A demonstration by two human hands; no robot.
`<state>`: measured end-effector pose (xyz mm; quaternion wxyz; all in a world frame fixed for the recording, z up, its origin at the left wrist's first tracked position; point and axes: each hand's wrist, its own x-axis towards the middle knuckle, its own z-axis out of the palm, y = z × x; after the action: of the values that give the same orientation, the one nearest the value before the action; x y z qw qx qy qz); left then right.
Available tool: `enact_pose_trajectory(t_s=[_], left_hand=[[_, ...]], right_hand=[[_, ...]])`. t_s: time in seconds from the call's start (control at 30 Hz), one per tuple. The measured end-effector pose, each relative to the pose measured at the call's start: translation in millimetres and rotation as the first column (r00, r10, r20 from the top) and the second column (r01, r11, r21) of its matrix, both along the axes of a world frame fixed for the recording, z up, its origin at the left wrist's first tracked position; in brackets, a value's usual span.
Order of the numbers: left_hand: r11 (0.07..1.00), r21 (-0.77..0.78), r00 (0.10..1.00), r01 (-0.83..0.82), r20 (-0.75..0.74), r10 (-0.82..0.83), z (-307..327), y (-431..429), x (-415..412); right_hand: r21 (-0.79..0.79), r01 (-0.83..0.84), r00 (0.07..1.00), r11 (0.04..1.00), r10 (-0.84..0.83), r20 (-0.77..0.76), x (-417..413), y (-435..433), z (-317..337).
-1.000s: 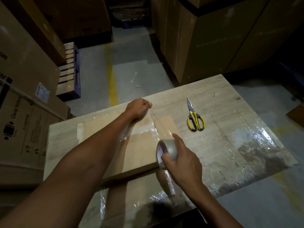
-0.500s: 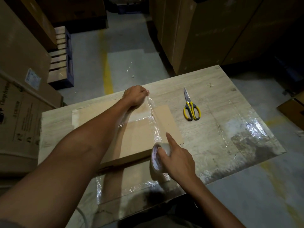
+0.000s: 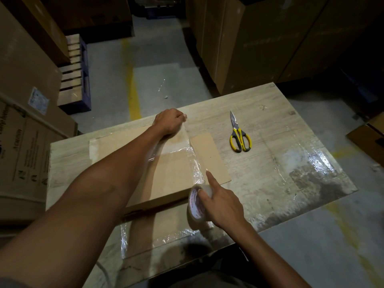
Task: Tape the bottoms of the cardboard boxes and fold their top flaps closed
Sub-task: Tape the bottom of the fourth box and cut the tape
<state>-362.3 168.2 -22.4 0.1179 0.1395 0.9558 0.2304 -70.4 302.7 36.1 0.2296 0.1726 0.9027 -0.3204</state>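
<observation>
Gripping the clear tape roll (image 3: pixel 196 206), right hand (image 3: pixel 220 202) sits at about 5 o'clock of frame centre. Thumb and fingers are wrapped round the roll, index finger straight and pointing along the tape. Roll stands on edge at the near edge of the flattened cardboard box (image 3: pixel 172 177), which lies flat on the wooden table (image 3: pixel 270 113).

Tape strip (image 3: pixel 193 156) runs from the roll across the box toward 12 o'clock, shiny and wrinkled. Left hand (image 3: pixel 169 122) is at the strip's far end, fingers curled and pinching the tape end at the box's far edge. Left forearm crosses over the box.

Yellow-handled scissors (image 3: pixel 240 138) lie on the table at 2 o'clock of the box, blades closed, tips pointing away, well apart from both hands.

Beyond the table:
- yellow floor line (image 3: pixel 133 90) at 12 o'clock
- wooden pallet (image 3: pixel 76 73) at 10 o'clock
- big cartons (image 3: pixel 259 48) at 1 o'clock
- printed carton (image 3: pixel 22 159) at 9 o'clock
</observation>
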Motion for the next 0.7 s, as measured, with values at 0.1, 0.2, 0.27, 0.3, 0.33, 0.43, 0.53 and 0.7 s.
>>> enact_pose_trajectory(t_s=[0.1,0.2,0.27,0.3,0.33,0.43,0.53,0.7], left_hand=[[1.0,0.012,1.0,0.007,0.0,-0.007,0,0,0],[1.0,0.004,1.0,0.013,-0.008,-0.013,1,-1,0],[1.0,-0.014,0.999,0.018,-0.027,-0.019,1,0,2],[0.999,-0.04,0.998,0.022,-0.05,-0.024,0,1,4],[0.997,-0.073,0.996,0.025,-0.079,-0.031,0,2,6],[0.989,-0.144,0.983,0.03,-0.174,-0.055,-1,6,14],[0.991,-0.125,0.947,0.048,-0.31,-0.085,-1,11,23],[0.964,-0.19,0.77,0.186,-0.581,-0.263,2,8,40]], right_hand=[[-0.001,-0.03,0.999,1.0,0.03,0.027,-2,-1,-7],[0.021,-0.051,0.999,0.998,0.05,0.013,-3,-3,-13],[0.028,-0.048,0.999,0.998,0.048,-0.003,-1,-4,-17],[0.029,-0.049,0.999,0.998,0.049,-0.012,0,-4,-18],[0.033,-0.051,0.998,0.998,0.052,-0.021,0,-5,-19],[0.042,-0.047,0.998,0.998,0.048,-0.035,0,-5,-19],[0.043,-0.037,0.998,0.998,0.04,-0.057,1,-6,-20],[0.037,-0.023,0.997,0.999,0.026,-0.073,3,-8,-21]])
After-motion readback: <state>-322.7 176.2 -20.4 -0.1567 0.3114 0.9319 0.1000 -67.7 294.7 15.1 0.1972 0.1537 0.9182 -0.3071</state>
